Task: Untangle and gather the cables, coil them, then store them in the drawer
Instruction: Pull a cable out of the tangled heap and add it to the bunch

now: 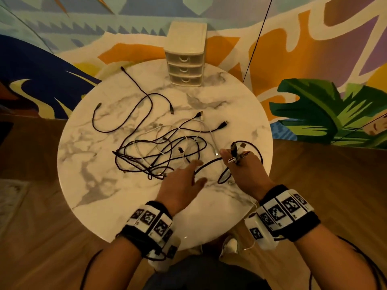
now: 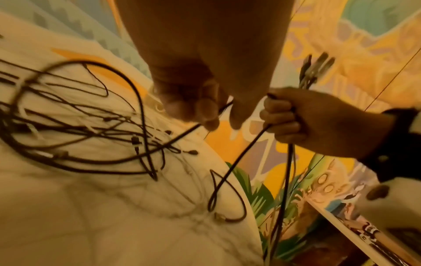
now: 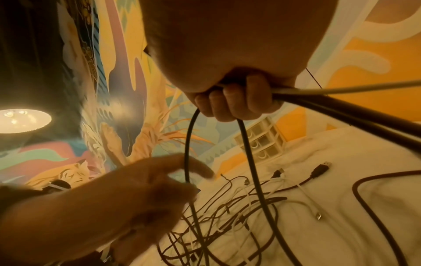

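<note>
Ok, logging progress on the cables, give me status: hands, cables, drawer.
Right hand grips a bunch of cable ends. Left hand open, reaching at a black cable. Tangle still on table. Drawer unit shut.

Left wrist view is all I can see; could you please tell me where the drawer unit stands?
Observer: The white three-drawer unit stands at the far edge of the round marble table.
Operator: Thank you. Are its drawers open?
Observer: No, all three are shut.
Operator: Does the right hand hold only black cables?
Observer: No. The right hand grips a white cable along with the black cables.
</note>
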A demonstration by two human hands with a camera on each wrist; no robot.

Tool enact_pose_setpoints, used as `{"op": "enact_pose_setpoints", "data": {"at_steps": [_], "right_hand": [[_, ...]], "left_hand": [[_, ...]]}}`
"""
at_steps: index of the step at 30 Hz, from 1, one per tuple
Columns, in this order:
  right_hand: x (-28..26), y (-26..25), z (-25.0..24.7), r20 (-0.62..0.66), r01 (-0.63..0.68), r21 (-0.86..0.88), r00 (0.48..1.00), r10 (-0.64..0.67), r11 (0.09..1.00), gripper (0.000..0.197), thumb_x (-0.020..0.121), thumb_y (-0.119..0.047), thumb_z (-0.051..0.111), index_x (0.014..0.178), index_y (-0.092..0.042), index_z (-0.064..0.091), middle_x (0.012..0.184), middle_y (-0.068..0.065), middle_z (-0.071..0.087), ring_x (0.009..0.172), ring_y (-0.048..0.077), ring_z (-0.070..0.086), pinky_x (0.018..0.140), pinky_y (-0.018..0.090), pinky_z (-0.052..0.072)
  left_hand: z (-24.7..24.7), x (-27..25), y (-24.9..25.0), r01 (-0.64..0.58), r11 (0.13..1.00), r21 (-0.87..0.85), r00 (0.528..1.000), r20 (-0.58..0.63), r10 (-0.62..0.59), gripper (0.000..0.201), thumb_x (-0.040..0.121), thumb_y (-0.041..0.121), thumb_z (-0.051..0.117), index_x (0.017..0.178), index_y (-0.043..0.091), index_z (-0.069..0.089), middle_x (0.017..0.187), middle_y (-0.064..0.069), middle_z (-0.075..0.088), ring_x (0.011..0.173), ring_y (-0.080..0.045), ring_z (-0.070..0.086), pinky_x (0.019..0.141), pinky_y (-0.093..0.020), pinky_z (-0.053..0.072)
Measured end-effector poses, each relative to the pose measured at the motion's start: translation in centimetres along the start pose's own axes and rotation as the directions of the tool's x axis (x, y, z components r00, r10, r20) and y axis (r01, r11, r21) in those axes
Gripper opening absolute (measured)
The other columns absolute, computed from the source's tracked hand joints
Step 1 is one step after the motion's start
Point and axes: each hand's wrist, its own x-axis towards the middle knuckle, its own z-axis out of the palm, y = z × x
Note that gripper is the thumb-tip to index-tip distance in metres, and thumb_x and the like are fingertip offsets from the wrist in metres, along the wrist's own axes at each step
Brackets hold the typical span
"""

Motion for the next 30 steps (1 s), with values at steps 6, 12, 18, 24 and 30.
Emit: {"op": "enact_pose_setpoints", "data": {"at_steps": [6, 12, 18, 24, 30], "right_hand": [[-0.8, 1.8, -0.4, -0.049, 0.011, 0.066, 0.999, -0.007, 0.998, 0.062, 0.085, -0.064, 0.037, 0.062, -0.008, 0.052, 0.057, 0.012, 0.052, 0.060, 0.033, 0.050, 0.062, 0.046, 0.044], [-1.1, 5.6, -1.9, -0.162, -0.132, 0.043, 0.977, 0.137, 0.990, 0.048, 0.094, -0.047, 0.044, 0.058, -0.015, 0.048, 0.057, 0.010, 0.051, 0.058, 0.032, 0.049, 0.059, 0.044, 0.042], [-0.7, 7.2, -3.4, -0.304, -0.209, 0.070, 0.927, 0.221, 0.975, 0.039, 0.098, -0.036, 0.043, 0.063, -0.018, 0.045, 0.060, 0.010, 0.049, 0.058, 0.028, 0.048, 0.057, 0.036, 0.036], [-1.3, 12.1, -6.6, -0.410, -0.472, 0.137, 0.773, 0.484, 0.871, 0.033, 0.098, -0.026, 0.042, 0.089, 0.001, 0.060, 0.094, 0.026, 0.062, 0.087, 0.040, 0.059, 0.071, 0.038, 0.042], [-3.5, 15.4, -5.0, -0.199, -0.523, -0.007, 0.836, 0.512, 0.852, 0.030, 0.096, -0.019, 0.039, 0.067, -0.019, 0.042, 0.089, 0.022, 0.064, 0.085, 0.041, 0.060, 0.071, 0.040, 0.045]], "left_hand": [[2.1, 1.3, -8.4, 0.209, 0.978, 0.017, 0.975, 0.079, -0.210, 0.022, 0.094, 0.035, 0.049, 0.104, 0.024, 0.066, 0.102, -0.007, 0.069, 0.098, -0.028, 0.063, 0.078, -0.034, 0.048], [-1.7, 0.6, -11.3, 0.045, 0.998, 0.053, 0.982, -0.185, -0.034, 0.018, 0.094, 0.034, 0.051, 0.099, 0.027, 0.067, 0.091, -0.001, 0.071, 0.086, -0.025, 0.064, 0.068, -0.033, 0.048], [1.3, -0.5, -8.6, -0.003, 0.951, 0.310, 0.986, 0.159, -0.049, 0.050, 0.090, 0.056, 0.029, 0.100, 0.025, 0.067, 0.101, 0.000, 0.061, 0.096, -0.021, 0.058, 0.075, -0.032, 0.046], [-2.9, -0.4, 0.4, -0.018, 0.900, -0.436, 0.990, 0.121, 0.078, 0.024, 0.097, 0.025, 0.049, 0.083, 0.016, 0.067, 0.048, 0.009, 0.049, 0.045, -0.005, 0.043, 0.050, -0.023, 0.036], [-5.4, 1.8, 10.0, -0.239, 0.519, -0.821, 0.970, -0.228, 0.087, 0.004, 0.093, 0.010, 0.053, 0.090, 0.010, 0.056, 0.051, -0.004, 0.054, 0.050, -0.024, 0.048, 0.055, -0.033, 0.043]]}}
